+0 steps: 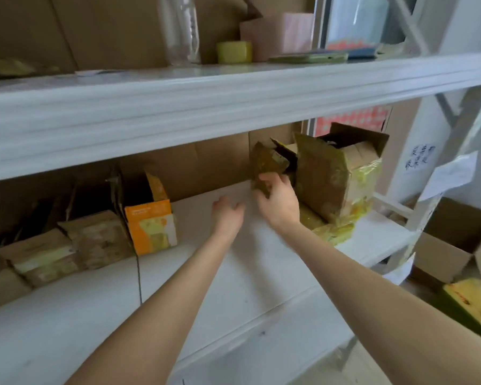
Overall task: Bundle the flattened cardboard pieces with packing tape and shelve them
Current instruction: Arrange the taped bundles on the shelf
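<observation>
- Head view, and we're at the white metal shelf (pixel 233 287), with both bare arms reaching into its middle level.
- Right hand (pixel 278 202): its fingers curl round the lower edge of a small brown bundle of flattened cardboard (pixel 265 162). The bundle is glossy with tape and stands on end near the back of the shelf.
- That small bundle sits right against a larger brown cardboard bundle wrapped in yellowish tape (pixel 336 179), whose loose flaps poke up at the top.
- Left hand (pixel 227 215): fingers slack and spread, gripping nothing, just beside the right hand. Whether it touches the shelf board, I cannot tell.
- Handling call: the small bundle looks light and fairly stiff, being layered board. Its taped skin looks slick, so the safer hold is across the thickness at an edge, as the right hand has it, not flat on the shiny face. The ragged top corners would likely fold under pressure.
- Shelving looks close to done for this piece, which may only need to be stood steady.
- Containers: an orange and white carton (pixel 150 223) stands further left with its flap up, contents hidden.
- An open brown cardboard box on the floor (pixel 450 245) sits to the right, its inside mostly out of sight.
- Up top there's a yellowish roll of packing tape (pixel 233 52).
</observation>
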{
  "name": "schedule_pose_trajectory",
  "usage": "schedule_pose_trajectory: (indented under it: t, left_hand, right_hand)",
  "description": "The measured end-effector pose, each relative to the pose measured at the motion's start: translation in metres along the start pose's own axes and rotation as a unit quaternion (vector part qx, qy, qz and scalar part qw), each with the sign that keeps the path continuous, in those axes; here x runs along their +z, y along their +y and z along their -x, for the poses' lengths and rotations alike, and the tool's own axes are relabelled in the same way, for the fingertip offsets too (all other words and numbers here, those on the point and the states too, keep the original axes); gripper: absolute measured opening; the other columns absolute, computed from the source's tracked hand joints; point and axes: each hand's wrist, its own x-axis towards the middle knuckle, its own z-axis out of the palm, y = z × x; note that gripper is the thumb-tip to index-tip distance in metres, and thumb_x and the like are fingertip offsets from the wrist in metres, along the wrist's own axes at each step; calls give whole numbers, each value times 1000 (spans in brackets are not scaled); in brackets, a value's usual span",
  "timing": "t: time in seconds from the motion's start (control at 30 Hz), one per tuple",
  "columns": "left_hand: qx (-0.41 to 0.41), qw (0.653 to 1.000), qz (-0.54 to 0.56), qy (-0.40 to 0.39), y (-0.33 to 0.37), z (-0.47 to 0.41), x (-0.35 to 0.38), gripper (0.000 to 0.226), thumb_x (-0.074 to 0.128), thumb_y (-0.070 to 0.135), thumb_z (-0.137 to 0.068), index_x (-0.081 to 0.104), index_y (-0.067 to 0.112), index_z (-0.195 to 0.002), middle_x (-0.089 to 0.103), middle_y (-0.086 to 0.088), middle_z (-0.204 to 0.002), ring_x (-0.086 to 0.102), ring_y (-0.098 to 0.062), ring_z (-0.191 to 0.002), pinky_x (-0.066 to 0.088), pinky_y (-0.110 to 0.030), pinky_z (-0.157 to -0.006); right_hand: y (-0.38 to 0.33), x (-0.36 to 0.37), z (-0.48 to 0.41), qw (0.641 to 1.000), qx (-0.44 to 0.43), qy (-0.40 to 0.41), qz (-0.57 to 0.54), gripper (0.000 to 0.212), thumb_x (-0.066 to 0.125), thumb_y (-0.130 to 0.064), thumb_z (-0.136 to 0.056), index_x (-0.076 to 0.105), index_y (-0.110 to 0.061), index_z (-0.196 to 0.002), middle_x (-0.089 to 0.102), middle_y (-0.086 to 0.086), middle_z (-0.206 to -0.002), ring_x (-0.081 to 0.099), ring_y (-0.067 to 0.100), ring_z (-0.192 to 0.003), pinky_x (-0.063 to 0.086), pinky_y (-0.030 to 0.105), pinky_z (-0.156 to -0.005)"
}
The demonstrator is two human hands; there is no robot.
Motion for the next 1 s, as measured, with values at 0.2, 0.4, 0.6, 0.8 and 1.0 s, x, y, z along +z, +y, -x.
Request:
schedule_pose_trajectory:
  t: [0.2,0.4,0.6,0.8,1.0]
  left_hand:
    - [7,985,170,16,92,36,40,68,51,50,-92,36,9,-143,46,-8,-141,44,-26,-128,30,-23,-88]
    - [-15,973,228,-27,157,65,85,100,57,75,-69,28,21,-149,40,1,-148,38,-22,-135,31,-43,-112]
    - [-80,966,244,-15,191,71,105,96,57,74,-73,27,22,-148,40,-2,-147,39,-27,-133,35,-50,-108]
    - [-44,945,303,117,179,90,106,22,56,39,-92,66,20,-90,66,5,-86,60,-11,-83,48,-30,-80]
    - [30,920,330,207,146,116,76,26,52,13,-90,61,21,-67,58,13,-60,50,0,-57,41,-13,-55]
  right_hand:
    - [19,-96,-8,976,-108,176,-63,30,67,-38,-85,53,-16,-99,48,-2,-101,50,14,-89,39,24,-68]
    - [97,-173,-43,945,203,204,-156,59,66,-50,-83,46,-14,-125,45,8,-129,48,27,-117,42,39,-94]
    - [118,-182,-48,919,244,-20,-309,87,66,-59,-79,32,-15,-147,45,6,-145,46,30,-129,41,41,-96]
    - [115,-176,-30,942,196,24,-270,26,53,-48,-91,65,-26,-91,67,-4,-91,62,22,-91,50,39,-81]
    - [96,-151,13,892,196,24,-407,16,56,-35,-94,58,-20,-92,65,4,-98,61,19,-89,50,32,-75]
